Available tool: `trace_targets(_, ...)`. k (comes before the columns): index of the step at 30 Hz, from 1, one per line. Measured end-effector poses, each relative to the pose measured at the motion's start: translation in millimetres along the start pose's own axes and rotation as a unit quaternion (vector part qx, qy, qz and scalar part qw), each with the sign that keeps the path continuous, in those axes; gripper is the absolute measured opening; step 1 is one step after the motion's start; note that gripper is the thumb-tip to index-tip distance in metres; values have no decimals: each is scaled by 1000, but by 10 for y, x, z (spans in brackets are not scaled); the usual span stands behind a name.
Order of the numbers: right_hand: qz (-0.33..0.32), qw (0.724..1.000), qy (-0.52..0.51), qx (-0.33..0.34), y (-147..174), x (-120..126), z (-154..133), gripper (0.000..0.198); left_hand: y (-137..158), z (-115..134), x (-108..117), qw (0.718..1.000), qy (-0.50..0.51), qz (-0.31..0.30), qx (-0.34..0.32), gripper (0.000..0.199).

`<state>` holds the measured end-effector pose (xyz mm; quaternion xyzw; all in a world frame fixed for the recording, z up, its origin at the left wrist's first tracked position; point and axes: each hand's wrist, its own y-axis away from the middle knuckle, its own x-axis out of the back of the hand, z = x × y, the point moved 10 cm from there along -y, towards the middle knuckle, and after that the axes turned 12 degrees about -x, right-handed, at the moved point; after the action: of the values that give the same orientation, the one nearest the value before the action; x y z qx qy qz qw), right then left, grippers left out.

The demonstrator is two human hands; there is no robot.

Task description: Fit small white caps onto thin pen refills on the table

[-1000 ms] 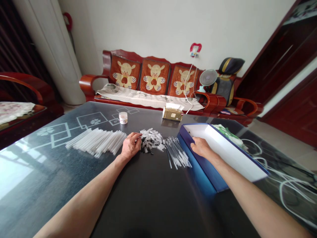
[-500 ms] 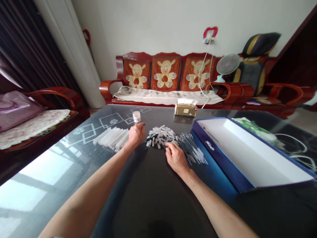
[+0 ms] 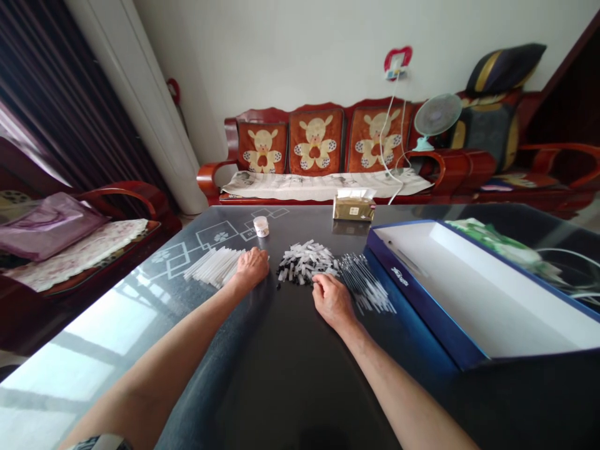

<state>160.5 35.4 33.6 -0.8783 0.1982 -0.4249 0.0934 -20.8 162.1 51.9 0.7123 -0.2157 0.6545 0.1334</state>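
Observation:
My left hand (image 3: 254,267) lies at the right end of a bundle of thin white tubes (image 3: 216,267), knuckles up and fingers curled under; whatever they hold is hidden. My right hand (image 3: 334,301) is closed at the near right edge of a heap of short white and black pieces (image 3: 307,259) that look like pen caps. Its thumb and fingers are bent together, and I cannot make out what is between them. Just right of that hand lies a bundle of thin dark sticks with pale ends (image 3: 368,281), like pen refills.
A small white round tub (image 3: 261,226) stands behind the tubes. Farther back is a tissue box (image 3: 354,207). A shallow blue box with a white inside (image 3: 424,312) occupies the table's right side, beside a green and white bag (image 3: 501,244) and a white cable (image 3: 569,256).
My left hand has drawn back from in front of the white tub toward the tubes, and its fingers have curled downward. My right hand stays by the heap. The view has shifted slightly.

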Motion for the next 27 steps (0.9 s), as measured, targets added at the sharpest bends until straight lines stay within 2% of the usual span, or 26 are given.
trace_targets(5, 1, 1000, -5, 3, 2, 0, 0, 20, 61, -40, -73, 1000, 8, -26, 14, 22)
trace_targets(12, 5, 1000, -7, 1, -5, -6, -2, 19, 82, -119, -172, 995, 31, -60, 69, 27)
trace_targets(17, 8, 1000, -4, 0, 3, 9, -26, 19, 66, -154, -112, 994, 42, -64, 79, 27)
trace_targets(19, 9, 1000, -10, 2, 1, 15, -26, 19, 55, -115, -7, 996, 48, -39, 71, 26)
trace_targets(23, 41, 998, -54, 9, -26, 72, 20, 20, 17, 152, 240, 990, 114, 76, 35, 27)
trace_targets(27, 96, 990, -104, 12, -32, 167, 91, 24, 2, 466, 255, 948, 262, 183, 15, 28)
